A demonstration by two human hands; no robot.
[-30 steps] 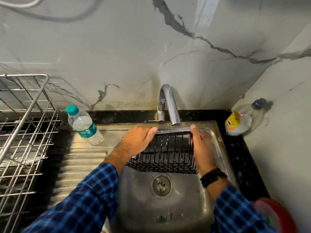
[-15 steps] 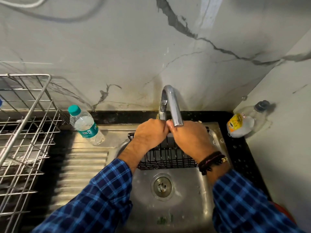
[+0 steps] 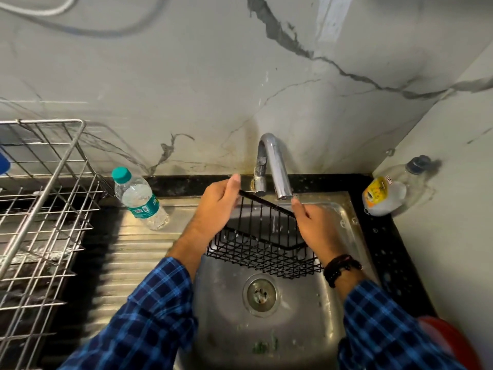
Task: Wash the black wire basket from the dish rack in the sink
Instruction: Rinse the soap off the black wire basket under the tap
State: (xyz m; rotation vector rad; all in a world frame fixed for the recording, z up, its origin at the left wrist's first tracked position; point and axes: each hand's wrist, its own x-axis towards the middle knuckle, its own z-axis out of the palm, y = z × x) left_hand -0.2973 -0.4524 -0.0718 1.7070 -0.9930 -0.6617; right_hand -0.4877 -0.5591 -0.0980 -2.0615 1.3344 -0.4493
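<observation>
The black wire basket (image 3: 262, 237) is held tilted over the steel sink (image 3: 266, 324), right under the chrome tap (image 3: 274, 169). A thin stream of water falls from the spout into it. My left hand (image 3: 217, 202) grips the basket's left end, thumb up by the far rim. My right hand (image 3: 314, 228) holds its right end, fingers along the rim. The basket's far rim slopes down from left to right. The silver dish rack (image 3: 42, 209) stands on the drainboard at the left.
A clear water bottle (image 3: 138, 198) with a teal cap stands between rack and sink. A squat bottle with a yellow label (image 3: 384, 193) sits in the back right corner on the black counter. Something red (image 3: 450, 340) shows at the lower right edge. The drain (image 3: 260, 293) lies below the basket.
My hands, together at the middle of the far rim half a second ago, have moved apart to the basket's two ends. The basket is now tilted, left side higher.
</observation>
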